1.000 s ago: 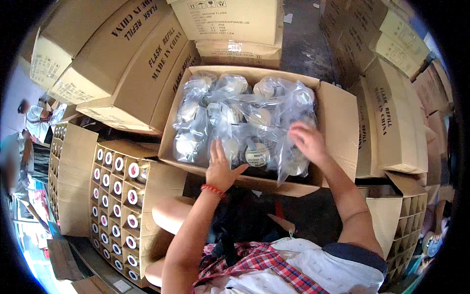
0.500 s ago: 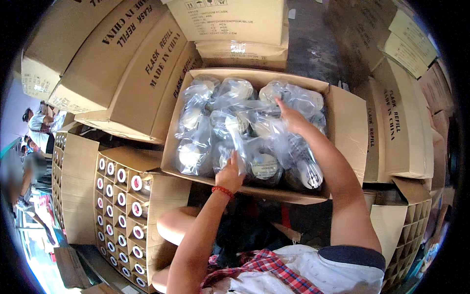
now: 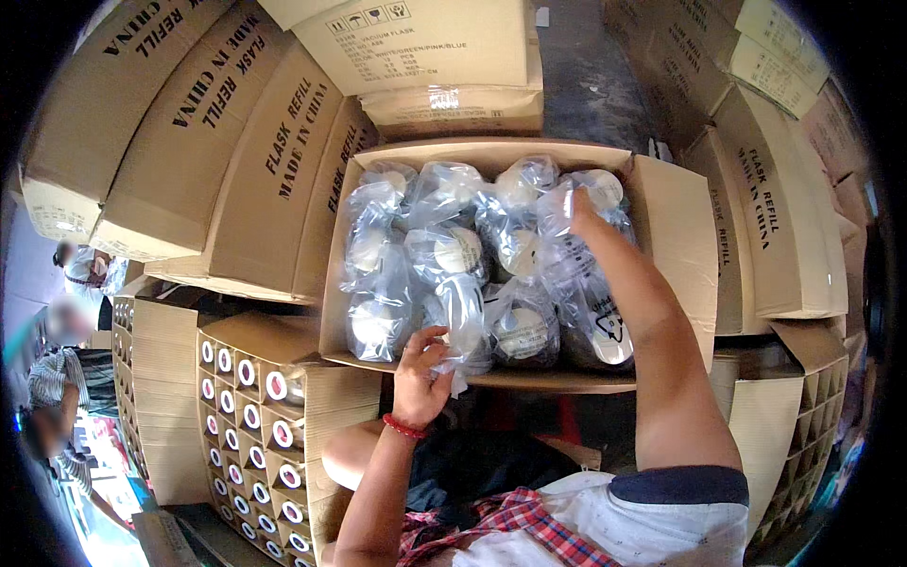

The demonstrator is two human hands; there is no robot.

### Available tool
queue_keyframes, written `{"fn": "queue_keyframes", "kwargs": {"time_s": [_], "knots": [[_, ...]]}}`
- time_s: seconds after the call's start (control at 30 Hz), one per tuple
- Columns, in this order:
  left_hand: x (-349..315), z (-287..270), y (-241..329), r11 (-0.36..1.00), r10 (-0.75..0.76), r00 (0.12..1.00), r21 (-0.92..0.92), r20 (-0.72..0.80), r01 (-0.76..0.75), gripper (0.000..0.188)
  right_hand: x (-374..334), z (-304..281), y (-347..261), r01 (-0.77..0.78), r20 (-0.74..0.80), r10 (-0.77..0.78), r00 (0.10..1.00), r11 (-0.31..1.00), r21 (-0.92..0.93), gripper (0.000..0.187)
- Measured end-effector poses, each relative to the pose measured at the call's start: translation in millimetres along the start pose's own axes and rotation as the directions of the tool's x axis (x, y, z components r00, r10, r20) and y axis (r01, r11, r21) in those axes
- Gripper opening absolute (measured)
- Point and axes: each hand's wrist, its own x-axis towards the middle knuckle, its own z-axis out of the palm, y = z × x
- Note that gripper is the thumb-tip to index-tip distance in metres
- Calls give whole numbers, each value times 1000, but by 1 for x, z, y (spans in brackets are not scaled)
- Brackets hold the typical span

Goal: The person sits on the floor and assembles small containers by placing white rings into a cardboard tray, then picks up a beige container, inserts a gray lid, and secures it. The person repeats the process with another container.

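Observation:
An open cardboard box (image 3: 524, 378) in front of me holds several round-topped flasks in clear plastic bags, set in rows. My left hand (image 3: 422, 383), with a red bead bracelet on the wrist, is at the box's near edge. Its fingers are loosely bent and the thumb stands apart, against the loose end of a clear plastic bag (image 3: 463, 326). Toward the far right corner my right hand (image 3: 584, 213) is closed on the plastic of another bagged flask (image 3: 557, 210); its fingertips are partly hidden. A bagged flask (image 3: 521, 331) sits between my arms.
Tall printed cartons (image 3: 274, 189) stack up on the left, with another carton (image 3: 416, 47) behind the box. At lower left a divided carton (image 3: 321, 416) holds several white-ringed tubes. A carton with empty dividers (image 3: 812, 425) stands right. Two people are at far left.
My left hand has drawn back toward the near edge, and its fingers have spread from the bag. My right hand has moved right and closed. Plastic over the middle flasks now lies apart.

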Motion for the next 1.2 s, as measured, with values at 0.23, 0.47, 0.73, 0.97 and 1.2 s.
{"fn": "queue_keyframes", "kwargs": {"time_s": [0.23, 0.47, 0.73, 0.97, 1.2], "knots": [[21, 3, 15, 976, -34, 983, -219, -180, -6, 57, -74, -58, -66, 679, -656, -181, 733, 266, 685, 23], [54, 39, 1, 908, -30, 988, -418, -151, -36, 81, -164, -99, -162, 587, -518, -430, 739, 33, 809, 17], [-15, -175, -81, 910, 187, 753, 400, -632, 110, 32, -98, -148, -114, 631, -561, -294, 774, 424, 650, 44], [-89, -352, 30, 509, 517, 631, 800, -579, 316, 57, 13, -14, 13, 194, -433, 40, 901, 854, 483, 43], [-51, -233, 41, 954, -196, 740, 49, -644, 296, 55, -120, -45, -55, 661, -481, -453, 750, 517, 543, 37]]}}
